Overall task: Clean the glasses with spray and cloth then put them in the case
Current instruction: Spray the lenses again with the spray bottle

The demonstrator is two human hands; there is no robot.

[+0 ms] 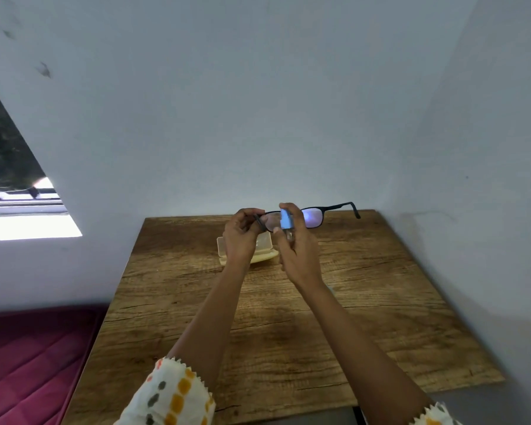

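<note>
Black-framed glasses (pixel 314 216) are held up above the far part of the wooden table (pixel 288 317), arms unfolded. My left hand (pixel 241 237) pinches the frame's left end. My right hand (pixel 298 253) grips a small spray bottle with a blue cap (pixel 286 221), raised right in front of the left lens. A pale yellow glasses case (pixel 265 242) lies open on the table behind and below my hands, partly hidden by them. A cream cloth (pixel 265 258) peeks out under the case.
White walls close in the table at the back and right. A dark red quilted mattress (pixel 28 363) lies low on the left. A window opening (pixel 16 191) is at the far left.
</note>
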